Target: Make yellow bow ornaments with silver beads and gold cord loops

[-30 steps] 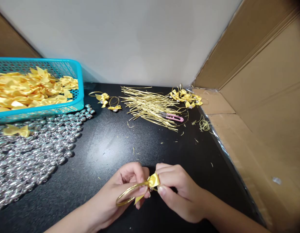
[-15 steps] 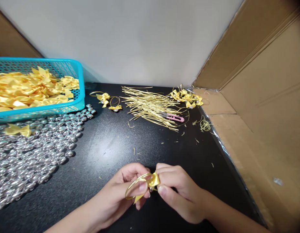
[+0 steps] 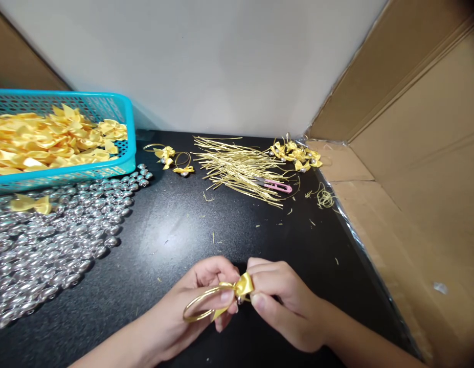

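Observation:
Low over the black table (image 3: 175, 230), my left hand (image 3: 190, 301) and my right hand (image 3: 283, 301) meet, both pinching a small yellow ribbon bow (image 3: 242, 286). A gold cord loop (image 3: 200, 306) runs from the bow across my left fingers. A small silver bead seems to hang just under the bow, between my fingertips. Both hands are closed on the piece.
A turquoise basket (image 3: 125, 158) of yellow bows stands at far left. Silver beads (image 3: 56, 245) spread in front of it, with one loose bow (image 3: 29, 204). Further back lie gold cords (image 3: 237, 163), pink snips (image 3: 277, 186), two finished bows (image 3: 175, 161) and a finished pile (image 3: 296, 153). Cardboard walls (image 3: 413, 153) rise at right.
The gold loop swung up over my left fingers half a second ago and has dropped back to the lower left. My hands stay in place on the bow.

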The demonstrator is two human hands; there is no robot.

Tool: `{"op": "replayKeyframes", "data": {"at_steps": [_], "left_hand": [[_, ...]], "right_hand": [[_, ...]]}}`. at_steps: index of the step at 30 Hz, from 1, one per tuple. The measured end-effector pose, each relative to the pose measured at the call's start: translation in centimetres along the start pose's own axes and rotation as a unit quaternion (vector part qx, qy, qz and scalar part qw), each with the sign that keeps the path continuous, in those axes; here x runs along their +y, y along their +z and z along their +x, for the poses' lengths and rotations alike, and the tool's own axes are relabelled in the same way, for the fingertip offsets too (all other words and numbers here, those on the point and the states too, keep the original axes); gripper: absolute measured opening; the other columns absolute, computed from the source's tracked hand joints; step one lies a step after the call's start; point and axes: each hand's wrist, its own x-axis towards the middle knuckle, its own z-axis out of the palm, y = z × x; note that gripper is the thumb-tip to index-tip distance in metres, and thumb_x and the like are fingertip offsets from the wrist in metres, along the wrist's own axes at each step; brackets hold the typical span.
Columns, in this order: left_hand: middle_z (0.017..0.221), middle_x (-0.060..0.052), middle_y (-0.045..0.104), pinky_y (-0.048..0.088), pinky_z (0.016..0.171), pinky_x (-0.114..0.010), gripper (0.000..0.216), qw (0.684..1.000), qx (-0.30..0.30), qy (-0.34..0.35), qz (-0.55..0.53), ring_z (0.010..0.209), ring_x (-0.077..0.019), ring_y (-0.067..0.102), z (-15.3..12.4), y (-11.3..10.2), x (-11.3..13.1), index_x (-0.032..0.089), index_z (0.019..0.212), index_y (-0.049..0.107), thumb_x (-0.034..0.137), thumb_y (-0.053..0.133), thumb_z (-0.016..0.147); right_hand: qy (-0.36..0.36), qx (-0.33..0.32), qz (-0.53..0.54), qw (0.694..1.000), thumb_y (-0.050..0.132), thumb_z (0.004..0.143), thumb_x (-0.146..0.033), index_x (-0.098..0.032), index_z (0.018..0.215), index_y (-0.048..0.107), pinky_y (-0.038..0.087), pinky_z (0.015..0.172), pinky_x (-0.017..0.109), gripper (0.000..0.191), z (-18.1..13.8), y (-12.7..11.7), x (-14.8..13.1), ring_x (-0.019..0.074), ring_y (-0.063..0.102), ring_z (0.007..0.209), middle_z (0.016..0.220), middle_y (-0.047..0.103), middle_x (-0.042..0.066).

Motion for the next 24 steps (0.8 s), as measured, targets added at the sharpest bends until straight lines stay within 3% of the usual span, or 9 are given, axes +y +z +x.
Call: {"op": "replayKeyframes", "data": {"at_steps": [4,7,16,24], "left_hand": [[0.058,0.002,0.065,0.041,0.043,-0.013,0.021,0.999,-0.037,0.014,-0.031,0.045,-0.0056,0.052,0.10,0.15,-0.01,0.017,0.065,0.061,0.020,0.082,0.068],[0.058,0.002,0.064,0.040,0.043,-0.013,0.026,0.999,-0.033,0.013,-0.037,0.046,-0.0060,0.053,0.06,0.36,0.09,0.016,0.059,0.057,0.018,0.083,0.066],[0.054,0.001,0.065,0.039,0.044,-0.015,0.025,1.000,0.009,0.004,-0.018,0.044,-0.0060,0.054,-0.05,0.65,0.26,0.016,0.054,0.066,0.026,0.088,0.060],[0.052,0.000,0.067,0.042,0.042,-0.014,0.022,0.999,0.027,-0.004,-0.027,0.042,-0.0063,0.055,-0.23,0.56,0.18,0.017,0.056,0.069,0.025,0.089,0.057]], "right_hand": [[0.008,-0.019,-0.018,1.000,0.024,0.099,-0.037,-0.022,0.062,0.034,0.039,0.065,0.031,0.041,-0.06,-0.06,-0.10,0.0141,0.039,0.058,0.057,0.044,-0.001],[0.015,-0.034,-0.037,0.999,0.024,0.100,-0.035,-0.021,0.064,0.042,0.040,0.067,0.032,0.042,-0.15,-0.09,-0.11,0.0147,0.041,0.060,0.059,0.047,0.001],[0.006,-0.016,-0.017,1.000,0.021,0.100,-0.042,-0.022,0.063,0.035,0.038,0.065,0.032,0.044,-0.03,0.02,-0.10,0.0137,0.038,0.057,0.058,0.043,-0.001],[-0.002,-0.013,-0.019,1.000,0.022,0.099,-0.041,-0.021,0.067,0.038,0.037,0.064,0.031,0.041,-0.14,0.09,0.25,0.0132,0.037,0.057,0.058,0.038,-0.002]]}}
